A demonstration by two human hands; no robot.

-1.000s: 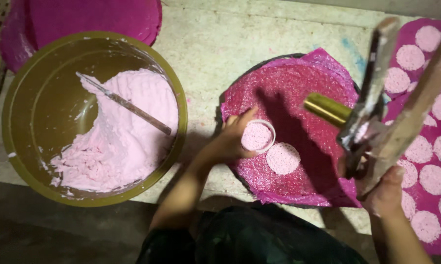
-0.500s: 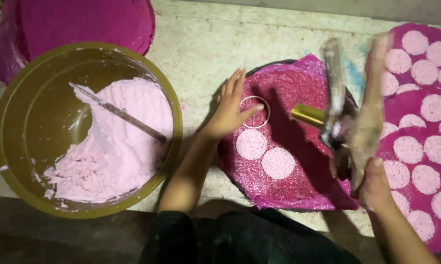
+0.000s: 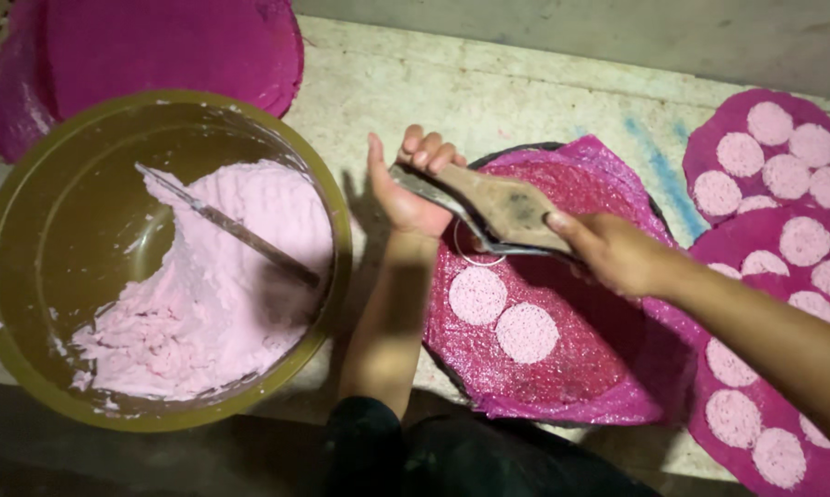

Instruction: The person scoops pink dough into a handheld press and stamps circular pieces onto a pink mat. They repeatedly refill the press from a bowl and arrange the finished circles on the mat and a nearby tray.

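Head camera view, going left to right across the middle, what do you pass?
Olive bowl of pink paste → metal utensil lying in it → left hand → flat scraper → right hand → magenta sheet covered with pink discs.

Both forearms are bare from the elbow down, with no sleeves, watch or bracelet showing on either. The left hand point(image 3: 413, 189) and the right hand point(image 3: 617, 253) wear no gloves and no rings that can be made out. At the bottom edge the person's lap is covered in dark cloth, black or very dark green as far as the dim light allows.
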